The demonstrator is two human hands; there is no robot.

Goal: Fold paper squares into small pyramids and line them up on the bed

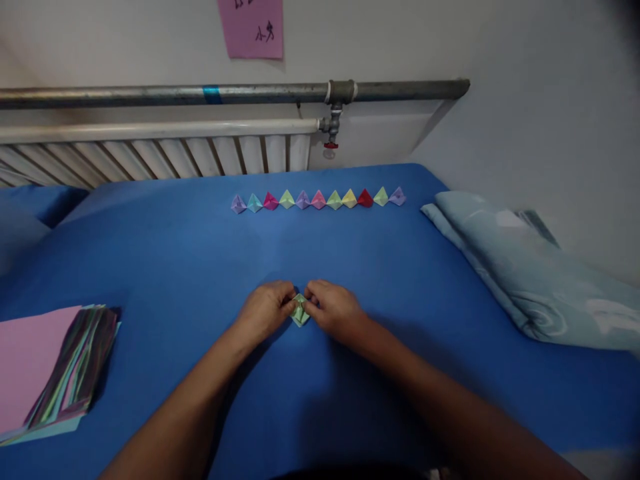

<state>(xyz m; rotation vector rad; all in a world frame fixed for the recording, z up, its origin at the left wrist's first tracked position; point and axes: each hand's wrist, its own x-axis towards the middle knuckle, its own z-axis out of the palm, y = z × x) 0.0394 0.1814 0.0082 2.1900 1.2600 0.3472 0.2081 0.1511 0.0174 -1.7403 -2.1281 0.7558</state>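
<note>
A small light-green folded paper piece [300, 313], diamond-shaped, is between my two hands near the middle of the blue sheet [175, 267]. My left hand [267, 307] pinches its left side between thumb and fingers. On the opposite side, my right hand [334, 308] grips it the same way. The fingertips cover its upper edges, so some of its folds are hidden. Farther back, several folded paper pieces [319, 199] in purple, blue, pink, green, yellow and red lie side by side in a row.
A thick stack of coloured paper [35, 367] with a pink top sheet lies at the left. At the right is a folded pale-blue blanket [520, 273]. Behind the bed stand a white radiator [225, 153] and a metal pipe [150, 95]; a pink note [253, 30] hangs above.
</note>
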